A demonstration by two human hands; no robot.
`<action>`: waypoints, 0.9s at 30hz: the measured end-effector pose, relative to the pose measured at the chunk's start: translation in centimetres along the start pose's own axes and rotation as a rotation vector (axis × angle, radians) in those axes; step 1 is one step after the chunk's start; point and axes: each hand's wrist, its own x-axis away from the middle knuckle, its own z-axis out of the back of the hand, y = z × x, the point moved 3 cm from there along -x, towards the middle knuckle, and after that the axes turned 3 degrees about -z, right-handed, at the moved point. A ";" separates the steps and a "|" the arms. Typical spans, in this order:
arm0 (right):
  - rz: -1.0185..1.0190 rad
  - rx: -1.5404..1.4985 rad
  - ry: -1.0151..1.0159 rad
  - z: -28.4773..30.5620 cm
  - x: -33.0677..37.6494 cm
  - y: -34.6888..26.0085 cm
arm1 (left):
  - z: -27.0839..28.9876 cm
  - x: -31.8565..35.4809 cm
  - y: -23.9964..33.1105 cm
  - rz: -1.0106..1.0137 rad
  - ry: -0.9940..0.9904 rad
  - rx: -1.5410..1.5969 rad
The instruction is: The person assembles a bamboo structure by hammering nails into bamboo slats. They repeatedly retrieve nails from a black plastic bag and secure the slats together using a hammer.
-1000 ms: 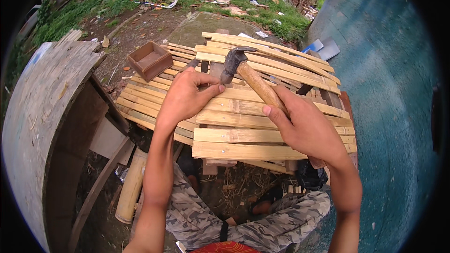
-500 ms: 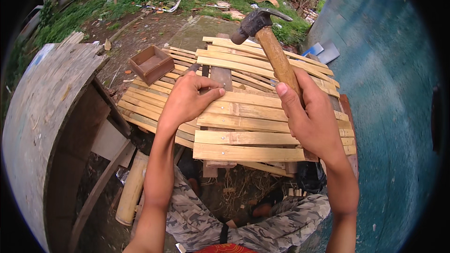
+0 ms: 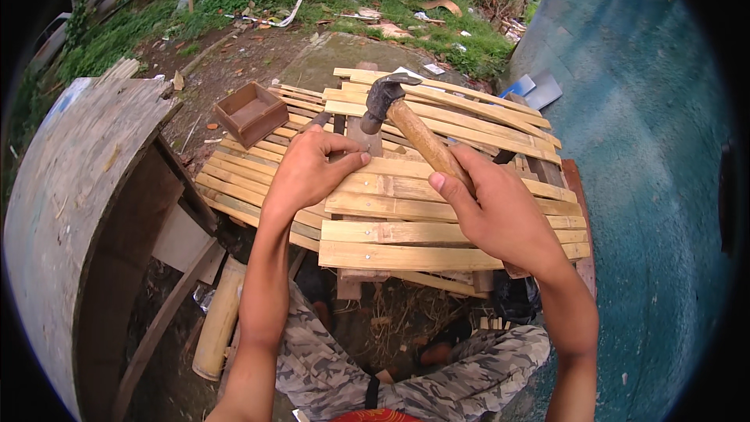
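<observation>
Wood-handled black claw hammer: clamped in your right hand, partly hidden.
Long pale bamboo slats: your left hand covers some; fingertips close, pinch unclear.

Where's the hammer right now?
In the head view, the hammer is just right of centre, in the right hand, its metal head near the left hand.

The left hand pinches with thumb and forefinger; the right hand grips firmly.

A wood-handled claw hammer tilts over pale, flat bamboo slats.
</observation>
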 end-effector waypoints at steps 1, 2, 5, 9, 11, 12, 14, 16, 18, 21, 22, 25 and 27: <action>0.028 -0.057 0.059 0.3 0.1 -0.2 | 0.0 0.0 0.0 -0.001 0.003 0.003; 0.021 -0.101 0.106 0.5 0.2 -0.3 | 0.1 0.0 0.1 -0.009 0.010 -0.001; 0.035 -0.121 0.150 0.5 0.3 -0.3 | 0.1 0.2 0.2 -0.006 0.025 0.002; 0.044 0.078 -0.031 -0.2 0.1 0.1 | 0.1 0.0 0.3 -0.011 -0.001 0.002; 0.035 0.005 0.009 -0.2 0.0 0.2 | 0.1 -0.1 0.3 -0.028 0.010 0.012; 0.034 -0.046 0.055 0.1 0.0 0.2 | 0.0 -0.1 0.2 -0.029 0.020 0.015; 0.031 -0.071 0.055 0.1 -0.1 0.1 | -0.1 0.2 0.1 -0.032 0.047 0.011; 0.057 -0.024 -0.024 0.1 -0.3 -0.2 | -0.1 0.0 -0.2 -0.029 0.035 0.021; 0.063 0.031 0.006 0.5 -0.4 -0.3 | -0.2 -0.2 -0.5 -0.025 -0.007 0.041; -0.004 -0.108 0.091 0.9 -0.5 -0.1 | -0.3 -0.2 -0.7 -0.016 0.003 0.058; -0.016 -0.172 0.122 1.0 -0.5 -0.1 | -0.3 -0.1 -0.7 -0.018 0.015 0.067; 0.092 -0.021 0.074 0.7 -0.4 -0.4 | -0.2 -0.1 -0.6 -0.013 0.011 0.042; 0.121 0.058 0.002 0.4 -0.1 -0.5 | -0.1 -0.2 -0.6 -0.009 -0.017 -0.003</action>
